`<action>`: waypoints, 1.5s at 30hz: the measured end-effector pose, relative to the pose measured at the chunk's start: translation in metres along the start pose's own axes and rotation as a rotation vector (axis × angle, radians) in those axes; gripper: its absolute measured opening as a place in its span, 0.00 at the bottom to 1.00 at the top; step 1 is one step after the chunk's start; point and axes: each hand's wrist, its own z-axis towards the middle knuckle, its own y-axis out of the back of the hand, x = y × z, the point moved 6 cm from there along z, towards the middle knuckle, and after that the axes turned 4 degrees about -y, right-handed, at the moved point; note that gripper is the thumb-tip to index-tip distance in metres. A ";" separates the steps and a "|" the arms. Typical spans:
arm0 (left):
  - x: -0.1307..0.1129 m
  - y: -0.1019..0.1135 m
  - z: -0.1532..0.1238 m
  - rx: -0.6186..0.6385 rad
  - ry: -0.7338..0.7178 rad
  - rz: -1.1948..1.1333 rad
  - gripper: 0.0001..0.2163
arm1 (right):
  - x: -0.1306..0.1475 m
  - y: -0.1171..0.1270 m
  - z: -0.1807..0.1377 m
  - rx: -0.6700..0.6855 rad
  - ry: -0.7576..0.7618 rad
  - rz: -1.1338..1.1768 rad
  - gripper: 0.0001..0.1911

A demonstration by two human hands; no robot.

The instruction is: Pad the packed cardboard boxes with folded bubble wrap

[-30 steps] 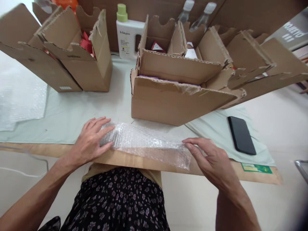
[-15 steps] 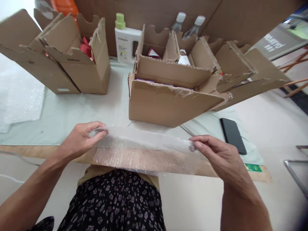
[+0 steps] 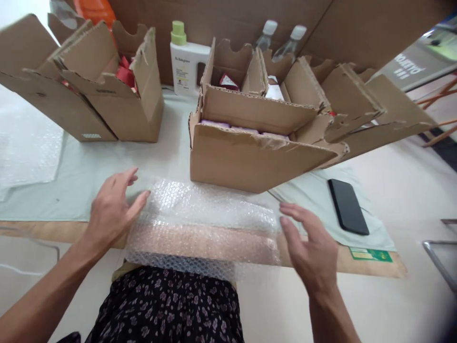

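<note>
A clear sheet of bubble wrap (image 3: 207,228) lies at the front of the table, its near edge hanging over the table edge toward my lap. My left hand (image 3: 114,205) is at the sheet's left side with thumb and fingers apart, holding nothing. On the opposite side my right hand (image 3: 309,238) hovers just off the sheet's right edge, its fingers spread and free. Just behind the sheet stands a cardboard box (image 3: 250,159) with small purple packs showing inside.
Cut cardboard boxes (image 3: 135,114) with red items stand at the back left. More bubble wrap (image 3: 30,138) lies at the far left. A white bottle with a green cap (image 3: 183,66) and two clear bottles (image 3: 266,35) stand behind. A black phone (image 3: 348,206) rests at the right.
Both hands have let go of the bubble wrap's edge and opened. The sheet, held up and folded before, now lies flatter on the table. My left hand has shifted slightly left.
</note>
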 end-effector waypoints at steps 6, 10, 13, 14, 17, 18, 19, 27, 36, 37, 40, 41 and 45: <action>-0.054 -0.027 -0.037 0.207 -0.486 0.026 0.13 | 0.061 -0.061 -0.041 0.391 0.396 -0.102 0.13; -0.046 -0.042 -0.043 0.270 -0.485 -0.008 0.15 | 0.005 -0.027 -0.063 0.308 0.325 -0.376 0.16; -0.037 -0.042 -0.042 0.295 -0.458 -0.065 0.16 | -0.035 0.035 -0.093 0.049 0.188 -0.550 0.15; -0.035 -0.039 -0.042 0.304 -0.441 -0.091 0.17 | -0.040 0.048 -0.105 0.019 0.176 -0.579 0.17; -0.032 -0.026 -0.043 0.313 -0.402 -0.160 0.22 | -0.041 0.045 -0.129 0.074 0.224 -0.609 0.27; -0.032 -0.020 -0.046 0.319 -0.408 -0.169 0.23 | -0.039 0.036 -0.131 0.098 0.244 -0.605 0.29; -0.031 -0.014 -0.051 0.334 -0.426 -0.168 0.25 | -0.037 0.026 -0.130 0.111 0.259 -0.595 0.30; -0.003 0.011 -0.109 0.475 -0.568 0.050 0.40 | -0.019 -0.001 -0.099 0.212 0.330 -0.163 0.18; -0.003 0.001 -0.074 0.267 -0.243 -0.399 0.11 | -0.036 0.006 -0.070 0.164 -0.207 0.160 0.11; 0.001 -0.002 -0.068 0.278 -0.135 -0.416 0.09 | -0.039 0.007 -0.067 0.133 -0.277 0.136 0.12; 0.013 -0.008 -0.054 0.255 0.159 -0.386 0.13 | -0.045 0.007 -0.055 0.053 -0.407 0.162 0.19; 0.015 -0.010 -0.049 0.234 0.206 -0.369 0.15 | -0.047 0.005 -0.051 0.032 -0.436 0.196 0.20; 0.016 -0.021 -0.033 0.210 0.208 -0.244 0.17 | -0.057 -0.005 -0.042 -0.021 -0.425 0.170 0.23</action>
